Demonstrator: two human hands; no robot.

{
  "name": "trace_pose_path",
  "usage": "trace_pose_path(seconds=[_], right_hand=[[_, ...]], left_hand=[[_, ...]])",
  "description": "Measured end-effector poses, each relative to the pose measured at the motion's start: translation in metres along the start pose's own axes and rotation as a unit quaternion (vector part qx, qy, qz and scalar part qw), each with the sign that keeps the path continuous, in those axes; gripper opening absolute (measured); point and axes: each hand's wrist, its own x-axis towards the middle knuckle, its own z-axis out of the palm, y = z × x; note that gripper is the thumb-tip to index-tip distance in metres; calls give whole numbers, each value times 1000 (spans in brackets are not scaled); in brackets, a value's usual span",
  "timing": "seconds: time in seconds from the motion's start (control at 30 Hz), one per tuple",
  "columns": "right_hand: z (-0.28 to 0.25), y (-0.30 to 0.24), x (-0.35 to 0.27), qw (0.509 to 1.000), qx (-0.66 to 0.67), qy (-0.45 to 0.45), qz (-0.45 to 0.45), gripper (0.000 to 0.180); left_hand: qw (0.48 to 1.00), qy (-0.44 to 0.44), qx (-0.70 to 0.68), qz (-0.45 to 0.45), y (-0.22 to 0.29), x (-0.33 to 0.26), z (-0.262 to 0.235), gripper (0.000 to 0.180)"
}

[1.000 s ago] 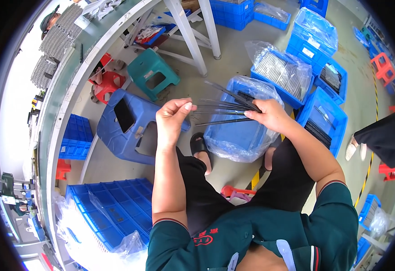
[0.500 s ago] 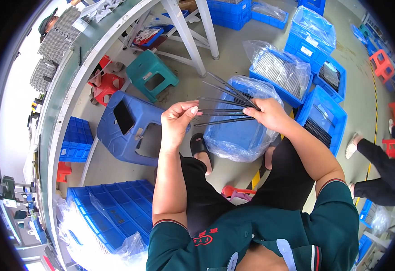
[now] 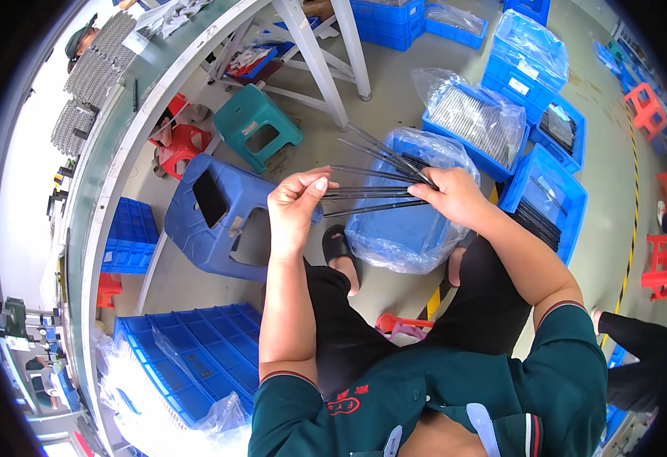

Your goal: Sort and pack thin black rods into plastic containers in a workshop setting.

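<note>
Blue plastic forms the stool [image 3: 236, 199] at left, partly covered by a phone [image 3: 210, 196], and next to it the left hand [image 3: 295, 202] has thumb and forefinger together, though whether a rod end is pinched there I cannot tell. Fanned rightward, the black rods [image 3: 375, 191] overlap too much to count above a plastic-lined tub [image 3: 394, 236], their gathered ends partly hidden in the right hand [image 3: 455, 196], which is clamped on them. Farther right, beyond a blue bin [image 3: 575, 221], a passer-by's dark trousers [image 3: 638, 339] are cut off by the rim.
</note>
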Motion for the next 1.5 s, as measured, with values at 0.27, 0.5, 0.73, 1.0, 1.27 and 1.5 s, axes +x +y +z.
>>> trace_pose_path(seconds=[0.27, 0.5, 0.73, 1.0, 1.27, 1.5], right_hand=[[1, 1, 0, 1000, 4, 5, -3, 37], [-1, -4, -4, 1000, 18, 4, 6, 36], [-6, -5, -5, 1000, 7, 7, -27, 35], [-5, 3, -3, 999, 43, 0, -28, 36], [-1, -2, -4, 999, 28, -4, -24, 36], [2, 7, 0, 998, 44, -7, 32, 35]], left_hand=[[1000, -16, 2, 10, -2, -2, 1, 11], [998, -3, -46, 30, 0, -4, 8, 10], [968, -130, -209, -49, -10, 2, -11, 10], [969, -135, -194, -73, -2, 1, -8, 13], [946, -162, -259, -111, -11, 3, -12, 16], [998, -28, 28, -58, 7, -3, 3, 15]])
